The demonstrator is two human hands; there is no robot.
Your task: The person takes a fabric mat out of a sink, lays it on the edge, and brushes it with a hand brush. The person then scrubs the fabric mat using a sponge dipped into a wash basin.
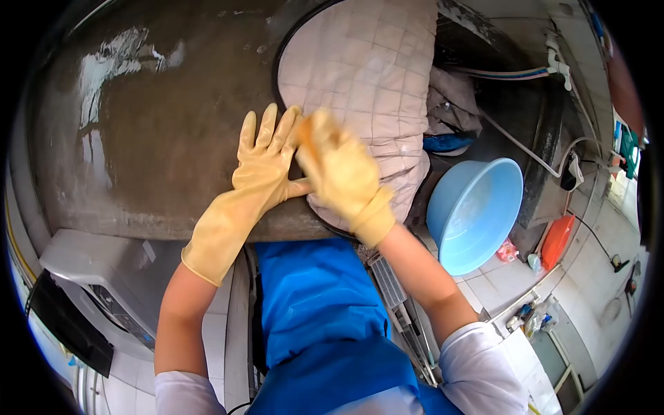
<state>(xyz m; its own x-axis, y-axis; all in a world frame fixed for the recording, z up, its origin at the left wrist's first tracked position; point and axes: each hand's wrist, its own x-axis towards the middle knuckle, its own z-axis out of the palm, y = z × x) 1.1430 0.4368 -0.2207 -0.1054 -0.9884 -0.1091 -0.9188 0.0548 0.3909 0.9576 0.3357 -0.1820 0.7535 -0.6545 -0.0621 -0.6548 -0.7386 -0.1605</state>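
Observation:
A beige quilted cover (366,76) with dark edging lies on the wet stone-like slab (166,152), its right part bunched and hanging over the side. My left hand (264,166), in a long yellow rubber glove, rests with fingers spread at the cover's left edge. Its thumb reaches toward my other hand. My right hand (346,180), also gloved in yellow, is closed over the cover and blurred by motion. It grips what looks like an orange-brown scrubbing brush (307,137), mostly hidden by the glove and smeared.
Right of the slab stands a light blue basin (477,214). A hose (519,142) runs from pipes near the wall tap (557,59). A grey-white machine (104,283) stands below the slab at left. An orange-red dustpan-like object (557,242) is at right.

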